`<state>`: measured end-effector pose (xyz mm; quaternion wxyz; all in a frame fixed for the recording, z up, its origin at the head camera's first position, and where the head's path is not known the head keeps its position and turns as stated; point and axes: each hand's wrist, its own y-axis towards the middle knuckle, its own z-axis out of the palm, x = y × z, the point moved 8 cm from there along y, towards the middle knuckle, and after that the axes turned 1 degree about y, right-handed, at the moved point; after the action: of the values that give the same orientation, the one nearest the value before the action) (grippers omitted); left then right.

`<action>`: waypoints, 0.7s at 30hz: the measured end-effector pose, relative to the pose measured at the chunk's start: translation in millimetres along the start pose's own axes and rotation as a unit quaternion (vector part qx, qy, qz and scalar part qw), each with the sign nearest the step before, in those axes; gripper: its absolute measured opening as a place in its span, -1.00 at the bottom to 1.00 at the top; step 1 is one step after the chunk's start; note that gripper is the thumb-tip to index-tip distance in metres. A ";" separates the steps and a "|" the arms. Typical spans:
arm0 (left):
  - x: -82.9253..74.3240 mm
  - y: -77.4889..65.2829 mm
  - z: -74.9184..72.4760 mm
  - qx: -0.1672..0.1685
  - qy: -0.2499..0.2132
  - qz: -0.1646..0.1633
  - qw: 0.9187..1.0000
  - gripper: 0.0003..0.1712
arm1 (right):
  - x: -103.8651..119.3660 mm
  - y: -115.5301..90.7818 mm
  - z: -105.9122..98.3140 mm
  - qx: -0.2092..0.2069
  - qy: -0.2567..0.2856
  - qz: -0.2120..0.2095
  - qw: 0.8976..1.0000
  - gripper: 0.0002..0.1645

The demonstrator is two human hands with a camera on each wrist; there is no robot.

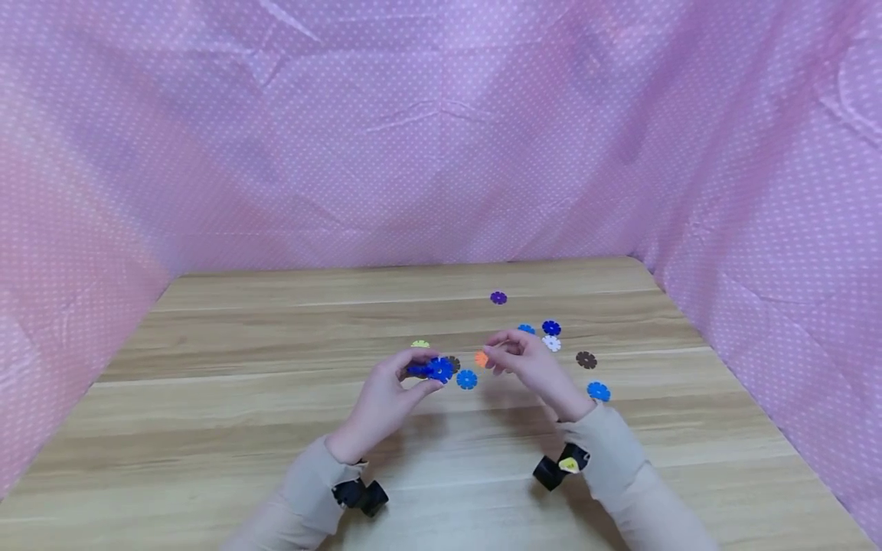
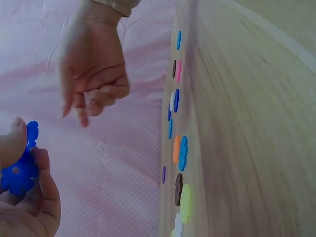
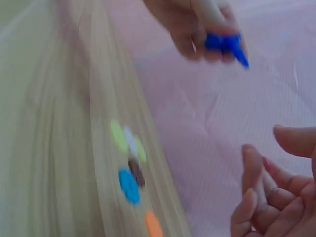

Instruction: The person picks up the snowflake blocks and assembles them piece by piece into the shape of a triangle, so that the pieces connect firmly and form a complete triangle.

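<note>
My left hand (image 1: 386, 389) pinches joined blue snowflake-shaped building discs (image 1: 441, 370) between thumb and fingers, held up over the table. In the left wrist view one blue disc (image 2: 19, 173) faces the camera, and another is slotted into it at an angle. Opposite, my right hand (image 1: 529, 366) hovers with loosely bent fingers and nothing between them; the right wrist view shows a gap between its thumb and fingertips. Below the hands lie an orange disc (image 1: 480, 359), a light blue disc (image 1: 466, 379) and a brown disc (image 3: 136, 172), partly hidden in the head view.
Loose discs lie on the wooden table (image 1: 241, 428): purple (image 1: 498, 298) at the back, dark blue (image 1: 551, 327), white (image 1: 551, 343), brown (image 1: 586, 360) and light blue (image 1: 599, 392) to the right, yellow-green (image 1: 420, 343) behind my left hand. Pink dotted cloth (image 1: 427, 153) surrounds the table.
</note>
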<state>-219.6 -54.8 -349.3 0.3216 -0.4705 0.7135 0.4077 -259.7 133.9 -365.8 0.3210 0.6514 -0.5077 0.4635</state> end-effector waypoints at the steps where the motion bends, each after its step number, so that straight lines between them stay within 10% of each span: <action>1: 0.7 -0.1 0.0 0.003 0.000 -0.004 1.000 -0.59 | -3.9 2.1 -5.9 0.001 -0.023 0.003 1.000 -0.63; 9: 2.7 -3.2 4.6 0.031 0.009 -0.011 0.999 -0.59 | -28.1 18.3 -39.9 -0.004 -0.193 -0.003 0.981 -0.64; 21: 9.0 -6.4 2.5 0.032 -0.020 -0.043 0.998 -0.59 | -50.6 30.6 -48.3 0.033 -0.283 0.030 0.958 -0.56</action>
<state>-216.6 -57.7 -359.7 0.3677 -0.4818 0.6986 0.3804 -305.2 186.7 -396.9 0.1285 0.7506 -0.5814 0.2866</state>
